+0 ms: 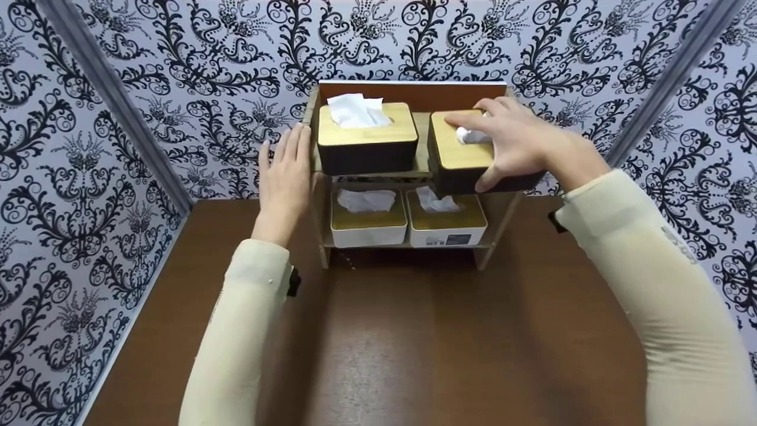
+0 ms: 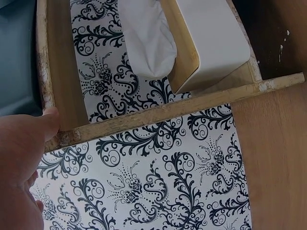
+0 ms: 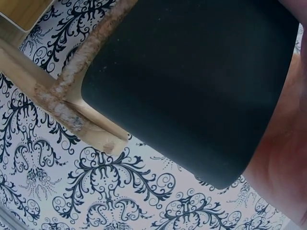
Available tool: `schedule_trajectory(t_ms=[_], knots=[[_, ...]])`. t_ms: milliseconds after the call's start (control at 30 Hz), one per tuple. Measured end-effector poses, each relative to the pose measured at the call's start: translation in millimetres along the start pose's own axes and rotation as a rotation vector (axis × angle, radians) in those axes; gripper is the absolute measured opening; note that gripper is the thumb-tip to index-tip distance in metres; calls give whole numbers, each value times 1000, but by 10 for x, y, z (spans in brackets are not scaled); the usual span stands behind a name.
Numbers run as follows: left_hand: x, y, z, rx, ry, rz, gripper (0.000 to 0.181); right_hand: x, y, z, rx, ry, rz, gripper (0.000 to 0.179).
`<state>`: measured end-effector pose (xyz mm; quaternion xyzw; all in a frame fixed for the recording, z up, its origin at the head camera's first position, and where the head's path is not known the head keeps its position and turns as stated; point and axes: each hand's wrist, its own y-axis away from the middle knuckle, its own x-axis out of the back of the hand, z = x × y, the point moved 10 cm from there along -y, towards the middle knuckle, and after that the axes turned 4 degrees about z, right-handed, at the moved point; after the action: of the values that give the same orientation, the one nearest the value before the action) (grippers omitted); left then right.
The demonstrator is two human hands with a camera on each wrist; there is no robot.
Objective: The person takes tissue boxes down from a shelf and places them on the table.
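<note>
My right hand (image 1: 520, 133) grips a black tissue box (image 1: 461, 160) with a wood-look lid and white tissue, fingers and thumb spread over its two long sides. The box stands at the right of the upper level of a small wooden shelf (image 1: 502, 222), its front sticking out past the shelf edge. In the right wrist view the dark underside (image 3: 192, 91) overhangs the shelf corner. Straight fingers of my left hand (image 1: 287, 171) rest along the shelf's left side; its thumb (image 2: 50, 122) touches the front edge. A second black tissue box (image 1: 366, 157) stands upper left.
Two white tissue boxes with wood-look lids, a left one (image 1: 369, 235) and a right one (image 1: 446, 236), stand side by side on the lower level. The shelf stands on a brown table (image 1: 384, 343), with patterned wall panels (image 1: 236, 89) behind and at both sides.
</note>
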<state>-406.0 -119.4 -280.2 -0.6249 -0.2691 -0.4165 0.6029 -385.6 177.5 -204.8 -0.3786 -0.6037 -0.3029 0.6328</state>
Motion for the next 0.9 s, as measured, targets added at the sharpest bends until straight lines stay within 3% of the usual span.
schedule_trajectory(t_ms=[900], knots=[[-26, -2, -4, 3, -1, -41, 83, -362, 537, -280, 120, 54, 78, 124]])
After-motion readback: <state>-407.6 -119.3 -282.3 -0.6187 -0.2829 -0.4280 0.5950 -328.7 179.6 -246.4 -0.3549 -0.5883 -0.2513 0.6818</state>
